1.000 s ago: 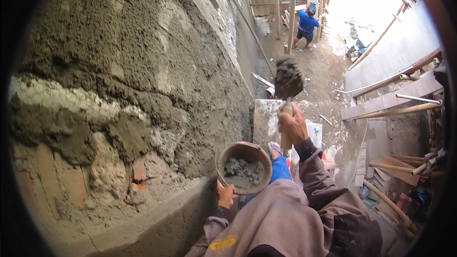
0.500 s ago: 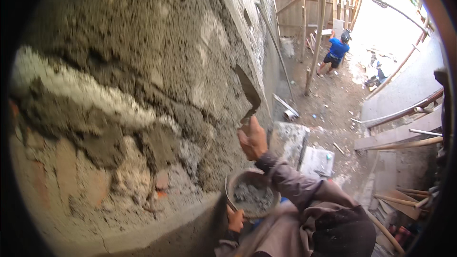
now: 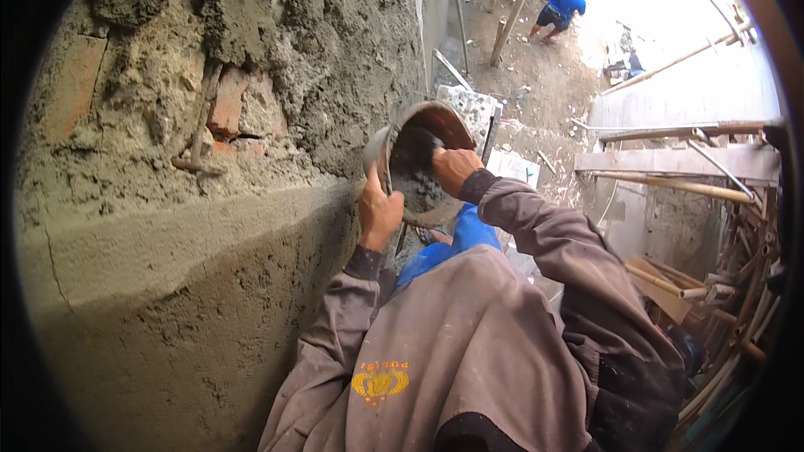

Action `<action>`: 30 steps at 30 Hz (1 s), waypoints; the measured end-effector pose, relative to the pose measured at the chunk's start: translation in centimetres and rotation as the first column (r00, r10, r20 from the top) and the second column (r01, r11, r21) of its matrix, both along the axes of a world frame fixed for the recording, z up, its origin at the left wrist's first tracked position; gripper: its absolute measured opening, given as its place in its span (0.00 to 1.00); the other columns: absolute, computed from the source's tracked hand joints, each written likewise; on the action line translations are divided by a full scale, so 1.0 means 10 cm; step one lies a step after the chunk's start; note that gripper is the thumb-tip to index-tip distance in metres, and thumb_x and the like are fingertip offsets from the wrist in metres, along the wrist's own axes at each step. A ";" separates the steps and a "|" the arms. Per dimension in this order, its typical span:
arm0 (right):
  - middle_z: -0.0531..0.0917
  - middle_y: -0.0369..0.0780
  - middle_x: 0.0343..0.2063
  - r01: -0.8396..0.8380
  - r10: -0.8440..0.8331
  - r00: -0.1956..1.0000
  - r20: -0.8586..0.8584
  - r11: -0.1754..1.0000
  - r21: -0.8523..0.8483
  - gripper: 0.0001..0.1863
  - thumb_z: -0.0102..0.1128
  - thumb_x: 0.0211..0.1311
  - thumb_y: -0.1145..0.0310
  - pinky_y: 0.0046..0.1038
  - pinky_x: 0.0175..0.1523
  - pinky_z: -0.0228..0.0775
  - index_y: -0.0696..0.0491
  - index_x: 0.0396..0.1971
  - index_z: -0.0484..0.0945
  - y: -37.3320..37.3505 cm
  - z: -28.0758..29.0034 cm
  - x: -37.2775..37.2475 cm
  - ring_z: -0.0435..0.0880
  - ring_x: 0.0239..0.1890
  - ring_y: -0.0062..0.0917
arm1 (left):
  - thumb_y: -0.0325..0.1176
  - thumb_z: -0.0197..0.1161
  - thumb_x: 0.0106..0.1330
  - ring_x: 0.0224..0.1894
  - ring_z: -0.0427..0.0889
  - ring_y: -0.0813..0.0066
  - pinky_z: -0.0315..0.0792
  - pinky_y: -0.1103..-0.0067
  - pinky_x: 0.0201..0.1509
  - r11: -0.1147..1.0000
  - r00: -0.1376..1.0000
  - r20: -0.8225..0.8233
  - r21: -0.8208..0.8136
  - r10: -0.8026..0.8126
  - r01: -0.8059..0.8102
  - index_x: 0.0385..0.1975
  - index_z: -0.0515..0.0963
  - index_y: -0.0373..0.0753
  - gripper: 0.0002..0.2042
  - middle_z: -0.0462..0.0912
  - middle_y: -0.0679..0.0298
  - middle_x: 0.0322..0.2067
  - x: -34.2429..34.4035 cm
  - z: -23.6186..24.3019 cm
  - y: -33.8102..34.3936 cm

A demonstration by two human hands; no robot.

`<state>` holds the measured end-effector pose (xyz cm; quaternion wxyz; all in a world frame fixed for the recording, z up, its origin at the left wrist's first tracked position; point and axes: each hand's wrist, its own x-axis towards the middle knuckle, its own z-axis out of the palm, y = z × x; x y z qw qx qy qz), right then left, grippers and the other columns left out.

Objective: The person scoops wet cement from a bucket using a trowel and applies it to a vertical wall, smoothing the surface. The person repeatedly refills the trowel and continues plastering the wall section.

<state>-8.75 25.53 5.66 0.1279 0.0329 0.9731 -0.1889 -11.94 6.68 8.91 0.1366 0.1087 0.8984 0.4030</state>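
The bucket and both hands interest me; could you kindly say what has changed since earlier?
The right hand, previously raised with a trowel beside the wall, has come down into the bucket; the trowel is no longer clearly visible. The bucket has tipped, its opening turned rightward. The left hand still holds the bucket, mortar remains inside, and the person in blue still stands beyond.

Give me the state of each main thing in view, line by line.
Bucket, tilted, part-filled.
Mortar, grey, lumpy, in the bucket.
Trowel, partly hidden inside the bucket.
Left hand, gripping the bucket's side.
Right hand, closed, at the bucket's mouth.
Wall, rough above, smoother below.
Brick, exposed.
Co-worker, standing in the background.
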 end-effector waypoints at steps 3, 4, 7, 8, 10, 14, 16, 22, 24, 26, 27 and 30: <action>0.81 0.47 0.17 -0.260 0.267 0.960 -0.086 0.962 0.089 0.07 0.51 0.56 0.71 0.41 0.28 0.75 0.59 0.27 0.73 -0.03 0.25 0.18 0.84 0.23 0.43 | 0.25 0.54 0.49 0.51 0.77 0.41 0.70 0.65 0.56 0.999 1.000 0.007 -0.044 -0.010 0.011 0.61 0.62 0.26 0.33 0.76 0.33 0.46 -0.05 0.12 -0.09; 0.80 0.46 0.16 -0.323 0.328 0.936 -0.129 0.945 0.061 0.07 0.51 0.56 0.70 0.41 0.27 0.75 0.59 0.27 0.73 0.01 0.30 0.28 0.83 0.22 0.43 | 0.25 0.54 0.49 0.51 0.77 0.41 0.70 0.65 0.56 1.000 1.000 0.003 0.010 -0.023 0.023 0.61 0.62 0.26 0.33 0.76 0.33 0.46 -0.06 0.14 -0.14; 0.81 0.49 0.20 -0.086 0.090 0.994 0.068 0.995 -0.057 0.10 0.51 0.56 0.69 0.43 0.29 0.75 0.59 0.34 0.73 0.31 0.19 0.45 0.84 0.24 0.44 | 0.24 0.54 0.50 0.52 0.76 0.42 0.69 0.65 0.57 0.999 0.987 0.159 0.032 0.027 -0.032 0.62 0.62 0.27 0.33 0.76 0.33 0.47 -0.03 0.16 -0.27; 0.82 0.50 0.22 0.014 -0.007 0.998 0.068 0.995 -0.100 0.11 0.51 0.55 0.69 0.44 0.30 0.75 0.59 0.35 0.74 0.37 0.09 0.51 0.84 0.25 0.44 | 0.24 0.54 0.50 0.52 0.76 0.42 0.69 0.66 0.57 1.000 0.989 0.150 0.010 0.011 -0.013 0.62 0.62 0.28 0.33 0.75 0.33 0.48 -0.02 0.16 -0.29; 0.82 0.51 0.24 0.120 -0.074 0.958 0.275 0.981 -0.155 0.11 0.52 0.54 0.69 0.45 0.33 0.75 0.59 0.33 0.77 0.11 -0.23 0.46 0.84 0.28 0.46 | 0.24 0.54 0.50 0.53 0.76 0.42 0.69 0.66 0.58 0.999 0.991 0.134 -0.045 -0.024 0.030 0.62 0.61 0.28 0.33 0.75 0.34 0.49 0.04 0.16 -0.27; 0.78 0.46 0.19 0.047 0.098 0.977 0.188 0.766 -0.641 0.07 0.54 0.52 0.69 0.35 0.28 0.71 0.57 0.26 0.77 -0.41 -0.56 0.54 0.80 0.22 0.38 | 0.24 0.54 0.50 0.54 0.76 0.43 0.68 0.66 0.59 0.992 0.993 0.112 -0.110 -0.041 0.053 0.63 0.61 0.29 0.34 0.75 0.35 0.50 0.18 0.13 -0.14; 0.75 0.38 0.16 -0.528 0.323 0.833 -0.450 0.706 -0.472 0.07 0.56 0.56 0.67 0.29 0.21 0.65 0.55 0.25 0.75 -0.45 -0.52 0.63 0.75 0.16 0.27 | 0.24 0.54 0.49 0.54 0.76 0.43 0.67 0.66 0.59 0.995 0.999 0.039 -0.093 -0.021 0.024 0.63 0.61 0.29 0.34 0.75 0.36 0.51 0.23 0.06 -0.12; 0.74 0.33 0.18 0.562 0.200 0.786 0.585 0.164 -0.811 0.10 0.58 0.58 0.64 0.23 0.20 0.63 0.55 0.26 0.72 -0.07 -0.37 0.81 0.73 0.17 0.17 | 0.23 0.54 0.50 0.58 0.74 0.55 0.64 0.72 0.64 0.968 0.943 0.316 0.189 0.102 -0.168 0.65 0.57 0.30 0.36 0.72 0.44 0.57 0.14 -0.40 -0.22; 0.74 0.34 0.16 0.277 0.073 0.935 0.346 0.454 -0.846 0.11 0.60 0.57 0.62 0.23 0.21 0.65 0.56 0.28 0.75 0.01 -0.41 0.80 0.74 0.17 0.18 | 0.23 0.54 0.50 0.59 0.73 0.57 0.64 0.73 0.64 0.953 0.895 0.364 0.056 0.257 -0.297 0.66 0.56 0.31 0.37 0.69 0.46 0.60 0.08 -0.59 -0.18; 0.77 0.39 0.15 0.401 -0.056 0.910 0.410 0.368 -0.839 0.15 0.60 0.57 0.60 0.26 0.19 0.67 0.57 0.26 0.75 0.11 -0.40 0.78 0.76 0.16 0.23 | 0.20 0.54 0.48 0.42 0.77 0.67 0.78 0.74 0.30 0.936 0.886 0.356 0.073 0.298 -0.344 0.67 0.56 0.36 0.38 0.72 0.56 0.49 0.06 -0.72 -0.11; 0.77 0.39 0.15 0.462 -0.044 0.882 0.469 0.281 -0.842 0.14 0.61 0.57 0.60 0.26 0.19 0.66 0.57 0.27 0.75 0.19 -0.36 0.77 0.76 0.16 0.23 | 0.21 0.54 0.48 0.42 0.77 0.66 0.79 0.72 0.29 0.917 0.839 0.427 0.054 0.336 -0.395 0.67 0.55 0.37 0.39 0.72 0.55 0.50 0.05 -0.77 -0.07; 0.75 0.38 0.16 0.601 -0.105 0.799 0.592 0.145 -0.786 0.11 0.60 0.58 0.63 0.25 0.19 0.66 0.56 0.29 0.72 0.56 -0.10 0.75 0.75 0.15 0.22 | 0.20 0.54 0.48 0.43 0.77 0.63 0.81 0.67 0.29 0.880 0.754 0.531 0.035 0.386 -0.475 0.69 0.52 0.41 0.41 0.71 0.54 0.51 0.03 -0.84 0.06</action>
